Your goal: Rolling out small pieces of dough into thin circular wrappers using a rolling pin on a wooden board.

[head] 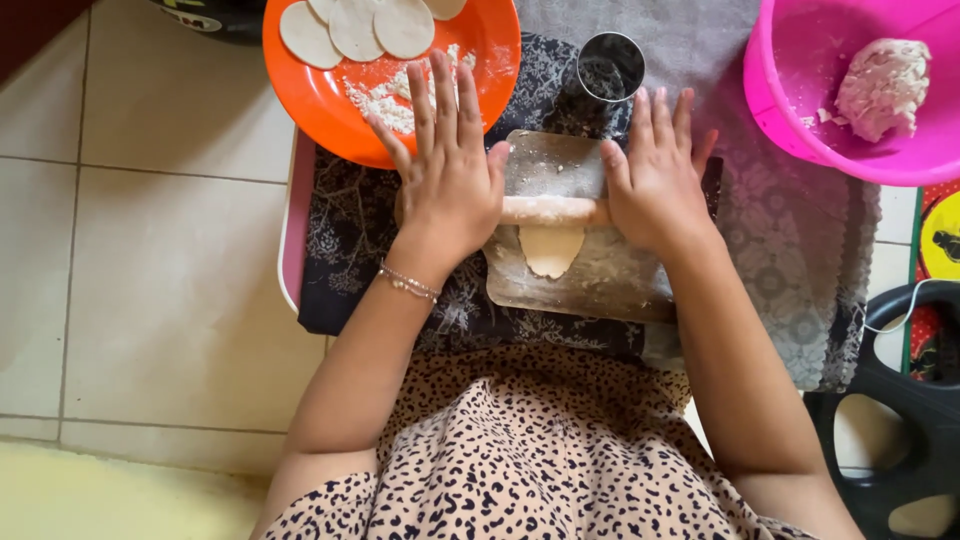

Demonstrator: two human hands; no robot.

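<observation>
A rolling pin [553, 210] is pressed under the flat, spread left hand [447, 175] and right hand [655, 180]. Dough [550, 248] is kept within the board [580, 285] edges. An orange plate [330, 95] is crowded close behind.

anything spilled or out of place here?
Mostly tidy. Loose flour lies scattered on the orange plate beside the dough rounds. Both hands, left hand and right hand, press flat on the rolling pin.

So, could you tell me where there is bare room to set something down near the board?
The grey cloth lies bare between the wooden board and the pink bowl. The floor tiles left of the orange plate are bare too. It is crowded above the board: left hand, right hand, rolling pin and metal cutter.
</observation>
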